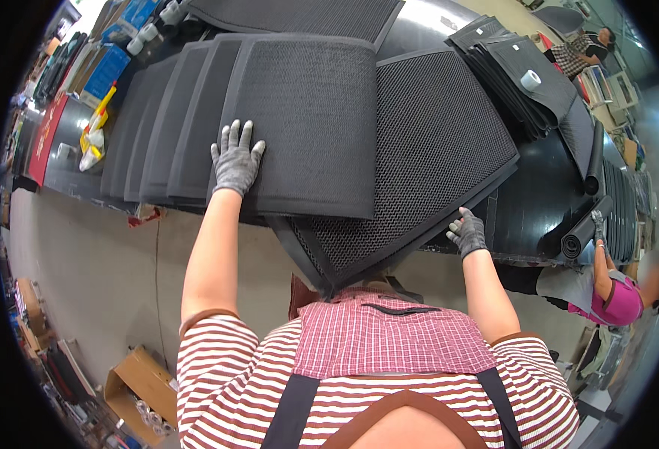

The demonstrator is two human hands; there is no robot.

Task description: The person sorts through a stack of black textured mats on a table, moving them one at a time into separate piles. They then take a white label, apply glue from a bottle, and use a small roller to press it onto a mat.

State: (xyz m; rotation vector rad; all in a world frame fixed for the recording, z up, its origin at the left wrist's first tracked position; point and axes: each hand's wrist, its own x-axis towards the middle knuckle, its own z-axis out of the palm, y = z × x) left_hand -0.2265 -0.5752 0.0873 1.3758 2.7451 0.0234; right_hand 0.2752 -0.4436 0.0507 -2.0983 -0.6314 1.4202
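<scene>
My left hand (238,157), in a grey glove with pale fingertips, lies flat with fingers spread on the left edge of a black ribbed floor mat (311,127). That mat tops a row of overlapping black mats (161,123) fanned out to the left. Partly beneath it, a black mat with a zigzag texture (442,127) lies at an angle on other mats, its near corner jutting past the table edge toward my apron. My right hand (468,232), gloved alike, has its fingers bent around the near right edge of the angled mat.
The dark glossy table (524,213) carries stacked mats (505,82) with a white roll (530,80) at the far right. A co-worker (614,295) at right handles a rolled mat (580,236). Yellow-and-white packaging (96,135) lies at left; a cardboard box (139,389) stands on the floor.
</scene>
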